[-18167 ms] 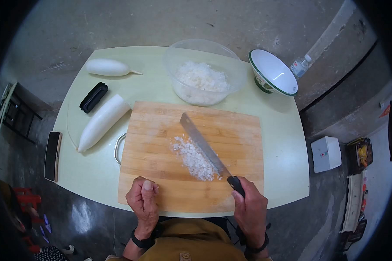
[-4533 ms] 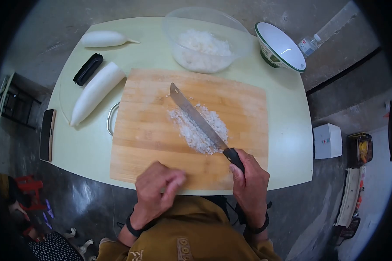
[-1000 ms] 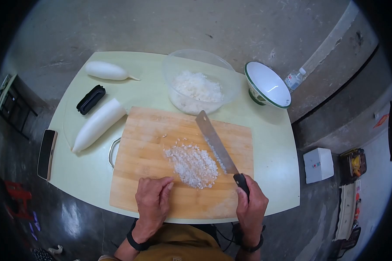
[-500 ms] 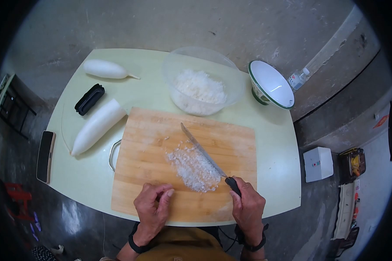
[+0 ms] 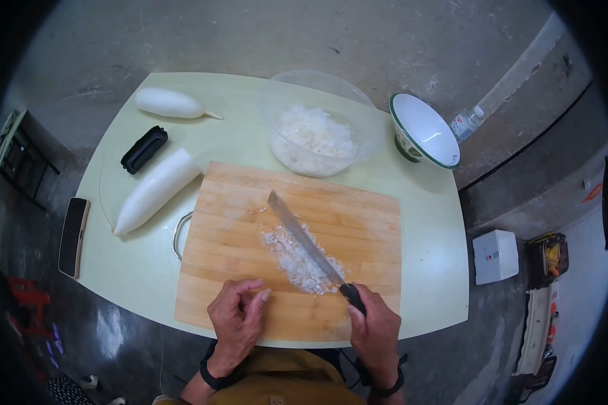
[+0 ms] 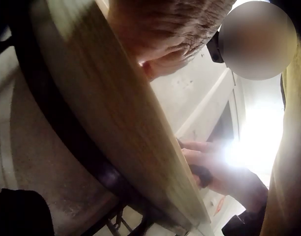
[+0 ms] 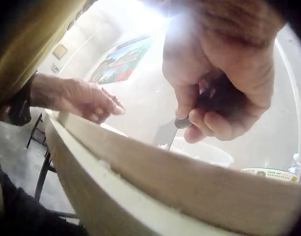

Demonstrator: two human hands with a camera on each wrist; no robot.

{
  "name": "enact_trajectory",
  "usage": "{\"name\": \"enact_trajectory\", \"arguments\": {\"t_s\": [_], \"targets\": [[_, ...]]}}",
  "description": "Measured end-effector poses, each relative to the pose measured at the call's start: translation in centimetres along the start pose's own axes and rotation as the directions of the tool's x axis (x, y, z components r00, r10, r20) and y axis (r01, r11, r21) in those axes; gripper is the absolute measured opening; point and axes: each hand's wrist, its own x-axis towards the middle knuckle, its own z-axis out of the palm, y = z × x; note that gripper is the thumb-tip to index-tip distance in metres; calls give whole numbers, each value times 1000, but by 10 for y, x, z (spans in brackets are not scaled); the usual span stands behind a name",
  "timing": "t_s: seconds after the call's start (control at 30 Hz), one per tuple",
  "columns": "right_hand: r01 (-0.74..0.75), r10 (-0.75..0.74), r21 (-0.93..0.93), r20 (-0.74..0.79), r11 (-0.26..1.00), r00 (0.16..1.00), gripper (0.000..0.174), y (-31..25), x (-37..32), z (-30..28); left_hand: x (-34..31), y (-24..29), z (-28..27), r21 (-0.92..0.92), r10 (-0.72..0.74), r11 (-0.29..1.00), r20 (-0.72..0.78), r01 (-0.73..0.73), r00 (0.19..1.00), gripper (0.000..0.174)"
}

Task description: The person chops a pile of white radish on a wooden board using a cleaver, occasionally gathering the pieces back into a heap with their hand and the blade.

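Observation:
In the head view my right hand (image 5: 375, 325) grips the black handle of a kitchen knife (image 5: 309, 247). Its blade slants up and left across a pile of finely chopped white bits (image 5: 294, 263) on the wooden cutting board (image 5: 230, 223). My left hand (image 5: 236, 315) rests at the board's front left part, fingers loosely curled, holding nothing. From the right wrist view, the right hand (image 7: 224, 83) is wrapped round the handle, with part of the blade (image 7: 165, 133) showing below. The left wrist view shows the left hand (image 6: 165, 37) beside the board's edge (image 6: 126, 103).
Behind the board, a clear plastic bowl (image 5: 277, 138) holds shredded white radish (image 5: 317, 131). A green-rimmed bowl (image 5: 425, 128) leans tilted at right near a bottle (image 5: 465, 124). To the left lie a cut daikon (image 5: 157, 191), a whole one (image 5: 169, 103), a black case (image 5: 144, 150) and a phone (image 5: 73, 236).
Over the last second the knife has swung from right of the pile to across it. The pile has grown wider and finer since the oldest frame. The left hand stays near the front edge.

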Motion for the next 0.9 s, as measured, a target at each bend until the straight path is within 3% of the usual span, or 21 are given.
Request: {"name": "enact_trajectory", "arguments": {"t_s": [0.07, 0.13, 0.2, 0.27, 0.3, 0.4, 0.47, 0.53, 0.7, 0.77, 0.9], "targets": [[-7, 7, 3, 51, 1000, 999, 34, 0, -1, 1, 2, 2, 2, -43, 26, 999, -24, -27, 999, 17], [7, -4, 53, -48, 999, 999, 33, -1, -2, 1, 4, 0, 5, -45, 71, 996, -25, -72, 997, 16], [7, -5, 30, -47, 1000, 999, 34, -1, -1, 0, 8, 0, 6, -52, 117, 992, -28, -118, 993, 16], [4, -3, 5, -48, 1000, 999, 34, 0, -1, -1, 11, 3, 4, 63, 275, 959, 27, -276, 961, 14], [-4, 3, -21, -31, 1000, 1000, 34, 1, -1, 0, 11, 2, 3, 63, 277, 958, 29, -279, 960, 14], [7, -6, 7, -43, 1000, 999, 34, 3, -3, 1, 7, 1, 0, 148, 262, 951, 78, -271, 962, 12], [19, -14, 60, -77, 998, 997, 35, 3, -4, 1, 5, 0, 1, 117, 161, 979, 55, -166, 986, 13], [15, -15, 25, 12, 1000, 1000, 36, 3, -3, 2, 4, 0, 1, 112, 159, 980, 61, -165, 985, 13], [32, -32, 6, -2, 999, 999, 39, 2, -2, -1, 3, 1, 3, 84, 157, 984, 15, -157, 988, 13], [19, -19, -18, 20, 1000, 1000, 40, 3, -4, -1, 0, 0, 3, 26, 89, 996, -20, -89, 996, 12], [44, -44, 7, -51, 999, 998, 41, 6, -6, 2, 0, -2, 4, -26, 76, 997, -39, -77, 996, 12]]}}
